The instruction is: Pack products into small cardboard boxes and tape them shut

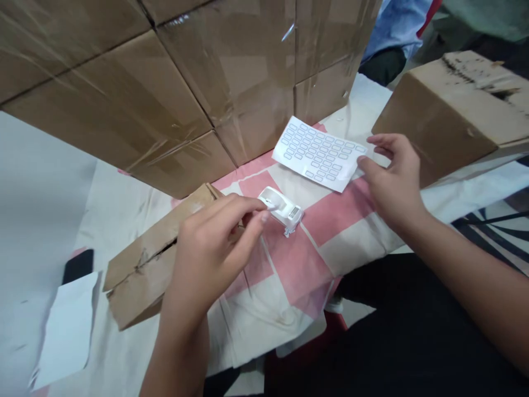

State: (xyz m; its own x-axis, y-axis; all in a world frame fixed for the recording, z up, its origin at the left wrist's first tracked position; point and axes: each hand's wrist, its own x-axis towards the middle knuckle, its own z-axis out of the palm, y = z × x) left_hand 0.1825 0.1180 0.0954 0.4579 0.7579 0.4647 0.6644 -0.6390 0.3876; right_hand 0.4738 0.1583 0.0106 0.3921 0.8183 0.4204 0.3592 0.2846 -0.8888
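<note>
My left hand has its thumb and index finger closed at the near left end of a small white plastic device. The device is elongated with a hollow, and a small printed label sits on its right end. My right hand has its thumb at the right edge of a white sheet of labels, with the fingers curled by its corner. Rows of small outlined rectangles cover the sheet, with gaps among them. A small blue-and-white scrap lies just below the device.
Taped cardboard boxes stand stacked behind. A long carton lies at left, beside white paper and a black object. Another carton is at right. A checked cloth covers the table. Behind, part of a person in blue shows.
</note>
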